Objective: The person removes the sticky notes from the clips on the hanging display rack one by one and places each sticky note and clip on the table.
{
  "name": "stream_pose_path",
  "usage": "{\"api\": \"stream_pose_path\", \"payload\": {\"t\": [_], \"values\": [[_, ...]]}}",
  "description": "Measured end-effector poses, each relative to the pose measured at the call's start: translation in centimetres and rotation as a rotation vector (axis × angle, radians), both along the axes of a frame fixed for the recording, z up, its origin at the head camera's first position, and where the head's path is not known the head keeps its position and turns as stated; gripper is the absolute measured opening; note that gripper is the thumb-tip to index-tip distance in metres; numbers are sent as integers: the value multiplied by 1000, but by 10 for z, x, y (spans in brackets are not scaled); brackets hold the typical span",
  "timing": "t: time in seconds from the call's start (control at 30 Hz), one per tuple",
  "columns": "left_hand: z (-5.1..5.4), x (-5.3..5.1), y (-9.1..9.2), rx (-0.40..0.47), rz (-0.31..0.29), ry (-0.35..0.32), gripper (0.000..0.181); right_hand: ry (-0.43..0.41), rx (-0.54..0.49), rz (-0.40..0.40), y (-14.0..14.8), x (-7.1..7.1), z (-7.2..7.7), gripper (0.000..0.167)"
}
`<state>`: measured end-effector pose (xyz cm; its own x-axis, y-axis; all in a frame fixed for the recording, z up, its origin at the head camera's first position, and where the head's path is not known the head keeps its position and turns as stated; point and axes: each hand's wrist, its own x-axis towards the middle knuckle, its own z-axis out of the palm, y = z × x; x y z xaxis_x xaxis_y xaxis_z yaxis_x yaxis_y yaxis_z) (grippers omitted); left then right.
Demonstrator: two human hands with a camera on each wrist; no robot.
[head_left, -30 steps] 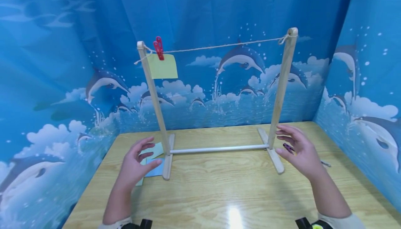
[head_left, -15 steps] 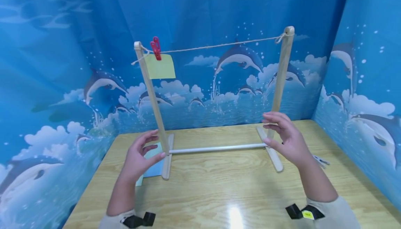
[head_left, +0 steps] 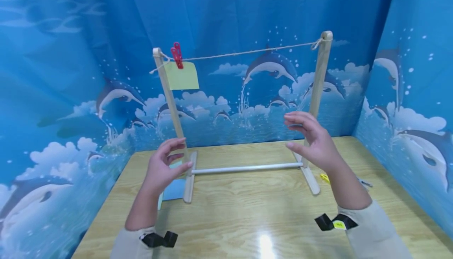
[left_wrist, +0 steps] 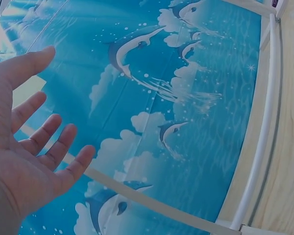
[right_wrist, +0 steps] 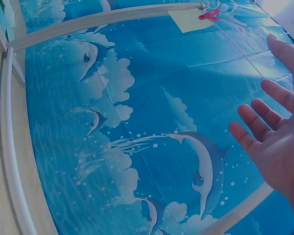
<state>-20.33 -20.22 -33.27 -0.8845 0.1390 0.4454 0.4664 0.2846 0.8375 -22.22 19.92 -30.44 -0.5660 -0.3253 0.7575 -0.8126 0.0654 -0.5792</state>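
A wooden frame stands on the table, with a string (head_left: 244, 53) tied between its left post (head_left: 171, 101) and right post (head_left: 319, 78). Near the left end, a red clothespin (head_left: 177, 55) clips a yellow paper note (head_left: 183, 76) to the string. My left hand (head_left: 164, 168) is raised by the left post, fingers spread and holding nothing. On the other side, my right hand (head_left: 313, 141) hovers in front of the right post, likewise holding nothing. Both wrist views show relaxed, parted fingers.
Blue and green paper notes (head_left: 174, 190) lie by the left foot of the frame. Partly behind my right forearm are a yellow clothespin (head_left: 325, 178) and a grey one (head_left: 366, 183). A white rod (head_left: 247, 168) joins the posts low down. A dolphin-print curtain (head_left: 226, 11) encloses the table.
My right hand has moved up and to the left, uncovering a yellow clothespin. The left hand has risen slightly and shifted right. The clipped note still hangs in place.
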Motion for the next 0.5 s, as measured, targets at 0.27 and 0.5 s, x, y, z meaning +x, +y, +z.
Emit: {"api": "stream_pose_path", "payload": {"t": [0.27, 0.5], "values": [[10, -8, 6, 13, 11, -10, 55, 11, 50, -2, -15, -9, 15, 53], [22, -23, 17, 86, -10, -33, 52, 49, 56, 25, -25, -17, 32, 54]]}}
